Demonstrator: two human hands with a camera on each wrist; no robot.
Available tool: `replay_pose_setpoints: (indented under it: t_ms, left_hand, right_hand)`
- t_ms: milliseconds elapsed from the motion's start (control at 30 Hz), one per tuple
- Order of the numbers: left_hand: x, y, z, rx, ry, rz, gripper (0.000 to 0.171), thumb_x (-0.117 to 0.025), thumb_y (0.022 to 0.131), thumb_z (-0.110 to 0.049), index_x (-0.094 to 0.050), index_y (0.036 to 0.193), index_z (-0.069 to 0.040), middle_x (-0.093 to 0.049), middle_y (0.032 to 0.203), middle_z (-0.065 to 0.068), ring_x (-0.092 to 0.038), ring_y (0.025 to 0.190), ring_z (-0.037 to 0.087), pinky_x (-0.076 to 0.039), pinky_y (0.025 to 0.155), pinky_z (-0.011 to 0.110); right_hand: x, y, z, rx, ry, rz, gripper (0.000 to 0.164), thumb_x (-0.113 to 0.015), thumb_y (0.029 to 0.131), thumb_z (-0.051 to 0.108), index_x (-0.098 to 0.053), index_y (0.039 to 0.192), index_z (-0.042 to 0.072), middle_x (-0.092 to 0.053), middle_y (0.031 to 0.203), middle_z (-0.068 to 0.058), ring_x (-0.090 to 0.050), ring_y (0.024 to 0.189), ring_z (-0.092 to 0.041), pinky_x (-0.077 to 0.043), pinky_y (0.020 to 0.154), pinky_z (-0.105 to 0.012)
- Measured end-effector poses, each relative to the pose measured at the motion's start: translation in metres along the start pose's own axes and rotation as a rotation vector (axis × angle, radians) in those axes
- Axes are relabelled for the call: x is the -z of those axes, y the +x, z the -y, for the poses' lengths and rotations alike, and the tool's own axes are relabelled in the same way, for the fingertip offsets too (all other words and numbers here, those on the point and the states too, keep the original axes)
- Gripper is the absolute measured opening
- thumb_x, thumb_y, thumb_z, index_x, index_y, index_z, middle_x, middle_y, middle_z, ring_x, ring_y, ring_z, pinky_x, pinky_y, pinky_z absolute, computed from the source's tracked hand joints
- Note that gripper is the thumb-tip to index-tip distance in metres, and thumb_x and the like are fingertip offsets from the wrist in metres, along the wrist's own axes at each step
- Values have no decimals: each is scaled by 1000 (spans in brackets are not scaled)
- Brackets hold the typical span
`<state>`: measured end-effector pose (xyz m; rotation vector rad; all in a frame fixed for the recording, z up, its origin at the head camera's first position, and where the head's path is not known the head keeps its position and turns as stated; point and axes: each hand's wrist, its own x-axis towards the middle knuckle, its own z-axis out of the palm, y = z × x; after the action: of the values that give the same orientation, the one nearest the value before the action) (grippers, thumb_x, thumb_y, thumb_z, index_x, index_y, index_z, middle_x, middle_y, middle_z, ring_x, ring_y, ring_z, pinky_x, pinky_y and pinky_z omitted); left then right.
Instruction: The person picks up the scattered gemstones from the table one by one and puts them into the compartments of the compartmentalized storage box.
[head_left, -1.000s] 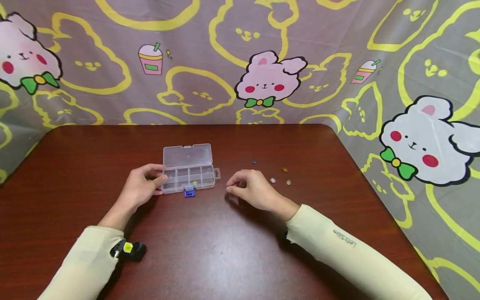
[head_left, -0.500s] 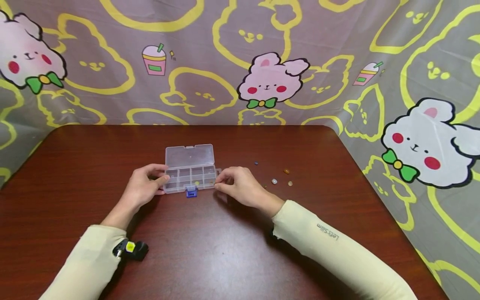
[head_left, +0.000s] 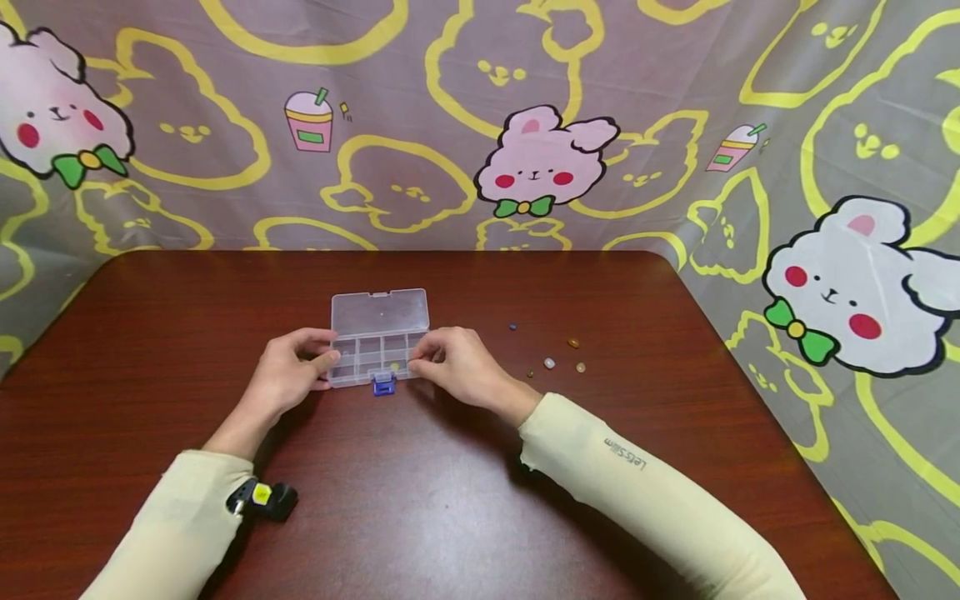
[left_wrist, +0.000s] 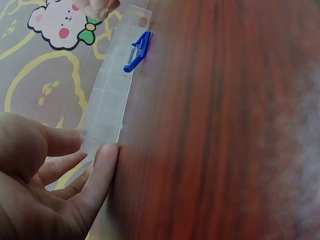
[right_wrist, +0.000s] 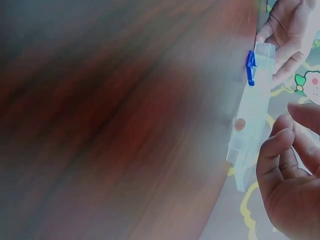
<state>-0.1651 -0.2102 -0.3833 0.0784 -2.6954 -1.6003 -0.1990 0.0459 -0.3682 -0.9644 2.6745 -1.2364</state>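
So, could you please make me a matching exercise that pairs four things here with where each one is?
1. Blue latch
2. Left hand
3. Right hand
4. Orange bead

A. over the right end of the clear box
B. lying loose on the table
C. at the box's front edge
D. holding the box's left end

Pairs: 1-C, 2-D, 3-A, 4-B

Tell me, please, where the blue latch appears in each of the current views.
Head: the blue latch is left of centre, below the middle.
Left wrist: the blue latch is near the top, slightly left of centre.
Right wrist: the blue latch is at upper right.
Shared landmark: the left hand at the clear box.
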Motion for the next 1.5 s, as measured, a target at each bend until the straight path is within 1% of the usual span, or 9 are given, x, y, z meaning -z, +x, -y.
replay_pose_setpoints:
  t_ms: [233, 567, 733, 867, 1133, 1500]
  left_hand:
    - [1, -1, 0, -5, 4, -4, 35, -61, 99, -2, -56, 133, 8, -60, 110, 27, -63, 71, 18, -61, 61, 27]
    - [1, -1, -3, 5, -19, -5, 36, -62, 99, -2, -56, 133, 8, -59, 109, 26, -63, 69, 15, -60, 60, 27]
    - [1, 0, -3, 1, -32, 0, 36, -62, 99, -1, -55, 133, 9, -59, 109, 27, -62, 68, 14, -61, 60, 27]
    - [1, 0, -3, 0, -39, 1, 36, -61, 99, -1, -55, 133, 9, -59, 109, 27, -62, 68, 14, -61, 61, 27]
    - [0, 0, -1, 7, -22, 2, 36, -62, 99, -3, -55, 134, 8, -60, 111, 27, -63, 71, 16, -61, 62, 27]
    - [1, 0, 0, 12, -18, 0, 36, -62, 99, -3, -56, 133, 8, -60, 111, 27, -63, 71, 16, -61, 62, 28]
  right_hand:
    - [-9, 11, 9, -9, -11, 14, 5, -76, 90, 12, -76, 86, 11, -67, 77, 6, -57, 64, -10, -46, 58, -18]
    - [-21, 23, 20, 3, -65, 40, 6, -75, 92, 14, -75, 86, 13, -67, 79, 8, -56, 65, -2, -47, 62, -16]
    - [-24, 27, 24, 22, -87, 43, 6, -75, 92, 15, -75, 87, 13, -67, 78, 8, -59, 68, -3, -47, 64, -15]
    - [-26, 29, 27, 13, -96, 47, 5, -74, 92, 16, -76, 89, 12, -68, 79, 8, -59, 69, -2, -47, 65, -15]
    - [-31, 32, 26, -33, -137, 55, 6, -75, 92, 19, -76, 89, 15, -66, 77, 12, -58, 69, 0, -46, 63, -16]
    - [-33, 33, 28, -34, -210, 53, 6, -74, 93, 21, -76, 90, 16, -67, 79, 12, -59, 72, 1, -48, 65, -17]
